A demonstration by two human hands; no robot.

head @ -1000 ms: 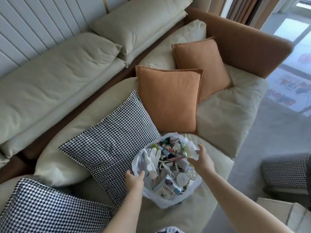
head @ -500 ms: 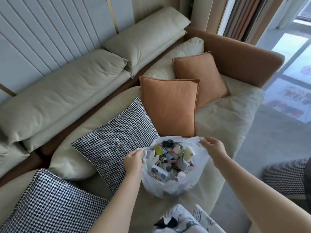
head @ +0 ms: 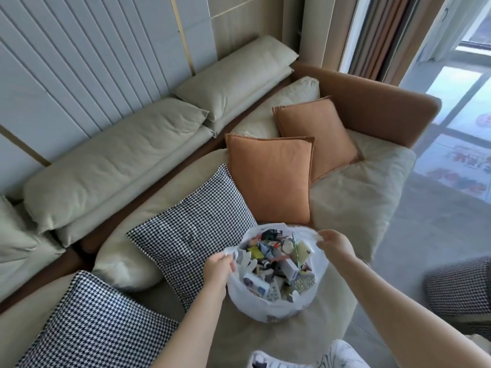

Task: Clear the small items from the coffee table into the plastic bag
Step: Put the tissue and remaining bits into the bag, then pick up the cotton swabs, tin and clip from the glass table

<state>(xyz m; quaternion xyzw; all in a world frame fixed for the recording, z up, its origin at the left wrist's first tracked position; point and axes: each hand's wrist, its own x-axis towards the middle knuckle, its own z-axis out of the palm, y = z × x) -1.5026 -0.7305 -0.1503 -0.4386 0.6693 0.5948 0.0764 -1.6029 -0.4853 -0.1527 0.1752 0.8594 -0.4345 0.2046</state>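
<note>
The plastic bag [head: 276,309] sits on the sofa seat [head: 353,197] at lower centre of the frame, mouth open and filled with small items [head: 276,264]. My left hand [head: 218,266] pinches the bag's left rim; my right hand [head: 334,244] pinches its right rim. A houndstooth cushion [head: 194,232] lies just left of the bag, an orange cushion [head: 268,179] directly above it.

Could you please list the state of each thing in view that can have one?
plastic bag: open at the top, full of small items, resting on the sofa seat.
left hand: pinching the bag's left rim.
right hand: pinching the bag's right rim.
near orange cushion: upright, leaning back.
far orange cushion: upright, leaning back.
houndstooth cushion: lying tilted beside the bag.
</note>
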